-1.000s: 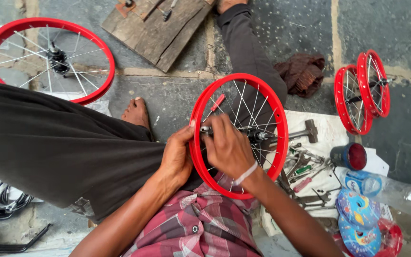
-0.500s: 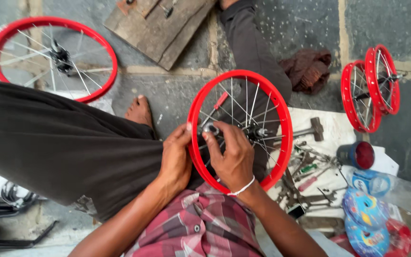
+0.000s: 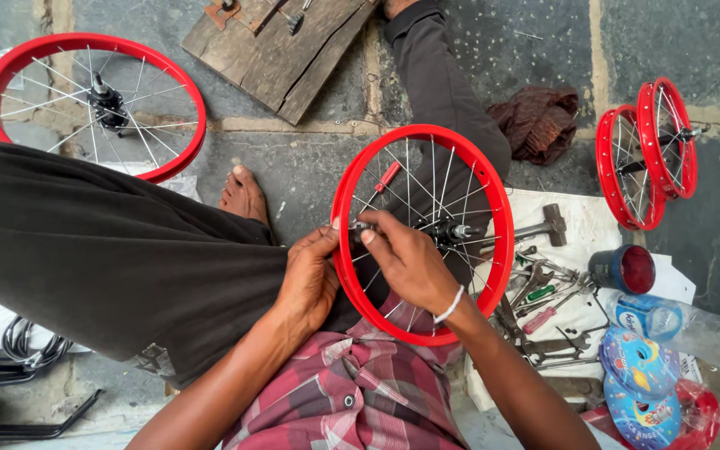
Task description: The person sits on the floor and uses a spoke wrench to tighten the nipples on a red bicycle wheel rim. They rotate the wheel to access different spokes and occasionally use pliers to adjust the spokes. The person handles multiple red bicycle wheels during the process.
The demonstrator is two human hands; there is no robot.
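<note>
Both the left hand (image 3: 310, 279) and right hand (image 3: 406, 262) pinch closed on a red wheel (image 3: 502, 218), beside which lies a capped, near-empty plastic bottle (image 3: 693, 329).

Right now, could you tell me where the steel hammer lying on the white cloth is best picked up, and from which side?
Grip the steel hammer by its handle shaft, coming down from above. It lies flat on the white cloth with its head pointing right. The red spoked wheel covers the handle's left end, so the bare stretch just left of the head is probably the easiest hold, clear of the spanners and screwdrivers below.
</note>
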